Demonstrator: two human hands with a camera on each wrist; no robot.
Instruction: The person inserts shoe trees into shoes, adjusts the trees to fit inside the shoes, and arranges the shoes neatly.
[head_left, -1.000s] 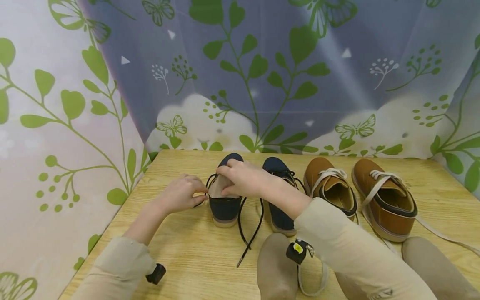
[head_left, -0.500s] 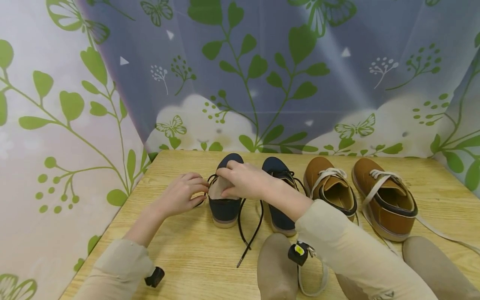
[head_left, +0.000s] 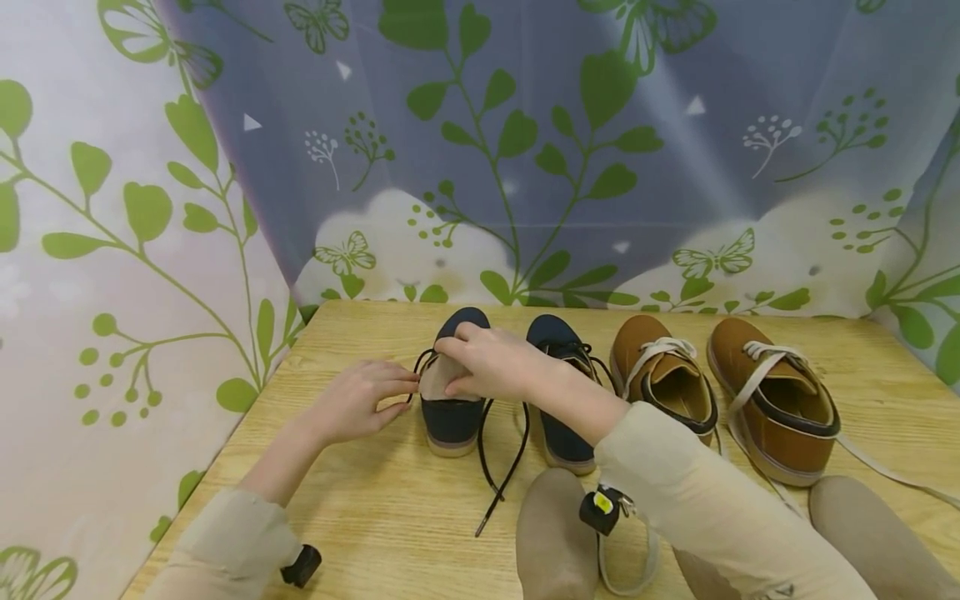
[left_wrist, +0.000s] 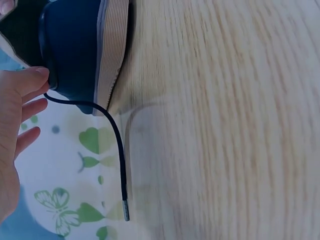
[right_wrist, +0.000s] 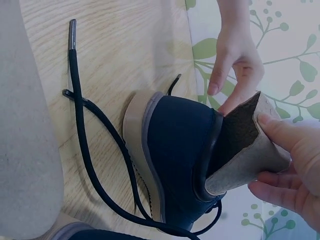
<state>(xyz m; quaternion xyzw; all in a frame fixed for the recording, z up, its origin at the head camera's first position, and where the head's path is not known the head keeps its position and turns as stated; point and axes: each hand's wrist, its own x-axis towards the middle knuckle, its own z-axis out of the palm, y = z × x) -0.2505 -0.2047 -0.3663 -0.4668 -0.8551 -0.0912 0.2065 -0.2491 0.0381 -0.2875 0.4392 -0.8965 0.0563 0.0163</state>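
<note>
Tabletop (head_left: 367,517), right fingers (right_wrist: 277,195) around beige sheet (right_wrist: 250,160)

Legible texts, brands or numbers: none that I can read from here.
Item: yellow label (head_left: 602,502), one, on the small black box (head_left: 592,518) at the right cuff (head_left: 637,446); any print too small to make out.
Item: dark mark (head_left: 780,592), one, low on the right sleeve (head_left: 720,508); unclear, not readable as letters or emblem.

The navy shoe (right_wrist: 175,135) is faced in matt, cloth-like material, and the black lace (right_wrist: 79,110) is ended by a shiny metal tip (right_wrist: 73,35). The tabletop (head_left: 360,517) is surfaced in wood grain.
</note>
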